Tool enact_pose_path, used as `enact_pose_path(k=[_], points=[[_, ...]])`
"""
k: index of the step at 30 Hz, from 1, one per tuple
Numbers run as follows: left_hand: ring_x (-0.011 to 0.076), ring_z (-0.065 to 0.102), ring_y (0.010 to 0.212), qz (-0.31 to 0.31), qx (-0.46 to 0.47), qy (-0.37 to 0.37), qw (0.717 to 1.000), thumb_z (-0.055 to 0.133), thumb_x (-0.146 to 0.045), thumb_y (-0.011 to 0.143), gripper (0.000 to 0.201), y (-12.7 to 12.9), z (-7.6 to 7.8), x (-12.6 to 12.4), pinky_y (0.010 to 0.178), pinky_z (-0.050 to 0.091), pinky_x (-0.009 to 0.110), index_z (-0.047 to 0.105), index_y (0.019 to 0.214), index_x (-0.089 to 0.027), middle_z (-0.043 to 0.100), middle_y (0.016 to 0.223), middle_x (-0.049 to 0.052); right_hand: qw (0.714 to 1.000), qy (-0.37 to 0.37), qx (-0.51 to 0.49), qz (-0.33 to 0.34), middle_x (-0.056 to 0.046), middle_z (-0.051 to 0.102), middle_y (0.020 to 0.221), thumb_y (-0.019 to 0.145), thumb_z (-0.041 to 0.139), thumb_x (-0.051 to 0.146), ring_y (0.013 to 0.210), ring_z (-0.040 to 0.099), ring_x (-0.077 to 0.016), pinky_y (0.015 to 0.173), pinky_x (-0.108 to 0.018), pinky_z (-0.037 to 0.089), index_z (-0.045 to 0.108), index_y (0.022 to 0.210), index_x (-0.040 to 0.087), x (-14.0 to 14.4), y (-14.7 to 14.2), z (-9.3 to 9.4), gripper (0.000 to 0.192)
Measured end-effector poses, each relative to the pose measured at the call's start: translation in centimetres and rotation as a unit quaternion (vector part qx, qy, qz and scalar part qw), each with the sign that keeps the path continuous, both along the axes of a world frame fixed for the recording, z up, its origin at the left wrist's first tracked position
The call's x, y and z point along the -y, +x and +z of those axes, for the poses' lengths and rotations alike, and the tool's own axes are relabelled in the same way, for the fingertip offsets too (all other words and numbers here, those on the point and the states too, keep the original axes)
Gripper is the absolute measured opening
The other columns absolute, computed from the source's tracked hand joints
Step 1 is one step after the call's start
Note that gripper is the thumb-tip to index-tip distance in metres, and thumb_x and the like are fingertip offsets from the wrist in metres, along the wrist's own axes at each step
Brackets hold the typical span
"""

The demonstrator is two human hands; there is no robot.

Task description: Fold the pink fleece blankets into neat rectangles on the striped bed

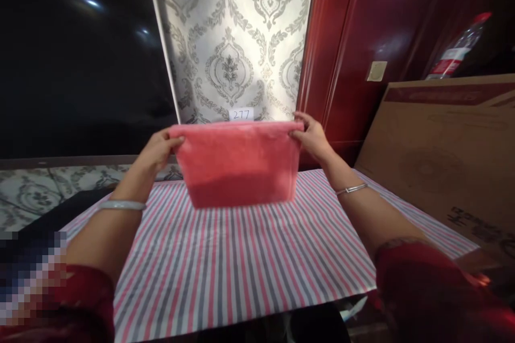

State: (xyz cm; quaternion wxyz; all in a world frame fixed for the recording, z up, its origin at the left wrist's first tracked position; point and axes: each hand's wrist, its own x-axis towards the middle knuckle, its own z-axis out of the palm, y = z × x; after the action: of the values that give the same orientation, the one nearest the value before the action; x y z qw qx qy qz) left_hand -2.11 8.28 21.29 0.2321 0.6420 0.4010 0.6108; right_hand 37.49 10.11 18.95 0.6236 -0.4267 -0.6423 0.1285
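A pinkish-red cloth (241,166), folded into a rectangle, hangs upright above the striped table. My left hand (160,147) pinches its upper left corner, thumb on the near side. At the upper right corner my right hand (311,136) grips it the same way, with some fingers behind the cloth. The cloth's lower edge is close to the tabletop; whether it touches, I cannot tell. Behind the cloth, a white paper label (241,114) reading 277 shows above its top edge.
A striped tablecloth (241,257) covers the table. To the right leans a large cardboard box (434,155), with a plastic bottle (458,51) at its top. A dark screen (80,64) stands at the left, and patterned wallpaper (229,37) and a red door panel (362,21) rise behind.
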Motion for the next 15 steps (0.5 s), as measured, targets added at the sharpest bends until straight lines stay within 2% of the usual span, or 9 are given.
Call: enact_pose_path(k=[2,3,4,5,7,9,12,14,15], points=[[0.0258,0.06,0.115,0.011,-0.039,0.037,0.999,0.072,-0.041,0.078,0.045,-0.8,1.2,0.7,0.101,0.048,0.044,0.063,0.117,-0.023,0.069,0.106,0.001,0.988,0.13,0.082,-0.029,-0.01,0.06,0.128,0.073,0.065,0.02,0.113,0.059,-0.0264,0.101,-0.045,0.047,0.044,0.145,0.018,1.2,0.1,2.0,0.075],[0.0251,0.059,0.116,0.03,-0.068,0.064,0.995,0.071,-0.039,0.076,0.045,-1.4,1.2,1.2,0.102,0.047,0.042,0.061,0.118,-0.027,0.068,0.107,-0.002,0.977,0.169,0.124,-0.052,-0.01,0.057,0.134,0.075,0.063,0.021,0.119,0.056,-0.0281,0.104,-0.046,0.044,0.04,0.148,0.021,2.2,0.1,2.0,0.077],[0.0244,0.059,0.115,0.055,-0.102,0.091,0.989,0.069,-0.036,0.075,0.045,-2.0,0.7,1.9,0.103,0.046,0.041,0.059,0.119,-0.03,0.067,0.11,-0.004,0.965,0.19,0.166,-0.075,-0.01,0.054,0.137,0.077,0.062,0.021,0.122,0.053,-0.0298,0.106,-0.049,0.043,0.037,0.151,0.023,3.4,-0.1,1.4,0.078],[0.0242,0.059,0.113,0.086,-0.14,0.116,0.979,0.065,-0.034,0.075,0.045,-2.6,-0.5,2.5,0.102,0.047,0.041,0.058,0.119,-0.033,0.065,0.113,-0.004,0.953,0.2,0.206,-0.096,-0.011,0.053,0.137,0.077,0.06,0.021,0.123,0.052,-0.0315,0.106,-0.052,0.043,0.035,0.152,0.025,4.7,-0.2,-0.1,0.079],[0.0259,0.059,0.109,0.13,-0.216,0.137,0.958,0.061,-0.033,0.073,0.043,-3.9,-4.8,4.0,0.1,0.048,0.042,0.057,0.115,-0.031,0.063,0.116,0.0,0.932,0.197,0.277,-0.125,-0.011,0.056,0.131,0.077,0.057,0.018,0.118,0.053,-0.0335,0.102,-0.056,0.044,0.036,0.152,0.026,7.2,-0.5,-5.1,0.078],[0.028,0.061,0.102,0.134,-0.281,0.127,0.942,0.061,-0.033,0.07,0.034,-5.1,-10.9,5.7,0.096,0.05,0.045,0.06,0.103,-0.028,0.065,0.108,0.005,0.924,0.182,0.31,-0.129,-0.012,0.059,0.123,0.079,0.053,0.015,0.114,0.055,-0.0329,0.099,-0.056,0.046,0.045,0.146,0.024,9.6,-0.7,-12.0,0.068],[0.029,0.064,0.105,0.034,-0.382,0.022,0.923,0.053,-0.027,0.072,0.027,-6.3,-20.1,9.0,0.097,0.051,0.045,0.065,0.096,-0.027,0.07,0.106,0.009,0.929,0.09,0.357,-0.047,-0.011,0.064,0.113,0.081,0.045,0.01,0.108,0.059,-0.0293,0.096,-0.051,0.05,0.062,0.129,0.024,13.1,-0.8,-21.8,0.053],[0.0284,0.065,0.109,0.015,-0.395,-0.033,0.918,0.049,-0.026,0.076,0.031,-6.8,-24.3,11.0,0.098,0.052,0.044,0.068,0.1,-0.027,0.07,0.114,0.011,0.932,0.03,0.361,0.003,-0.01,0.064,0.115,0.083,0.041,0.009,0.112,0.059,-0.0272,0.098,-0.049,0.05,0.065,0.125,0.025,15.1,-0.8,-25.6,0.051],[0.0282,0.064,0.113,0.009,-0.387,-0.047,0.921,0.049,-0.027,0.077,0.032,-7.0,-25.5,11.8,0.1,0.051,0.043,0.069,0.102,-0.027,0.068,0.119,0.011,0.935,0.014,0.354,0.016,-0.009,0.064,0.117,0.084,0.042,0.009,0.115,0.058,-0.0271,0.1,-0.049,0.05,0.065,0.125,0.026,15.9,-0.8,-26.6,0.05]])
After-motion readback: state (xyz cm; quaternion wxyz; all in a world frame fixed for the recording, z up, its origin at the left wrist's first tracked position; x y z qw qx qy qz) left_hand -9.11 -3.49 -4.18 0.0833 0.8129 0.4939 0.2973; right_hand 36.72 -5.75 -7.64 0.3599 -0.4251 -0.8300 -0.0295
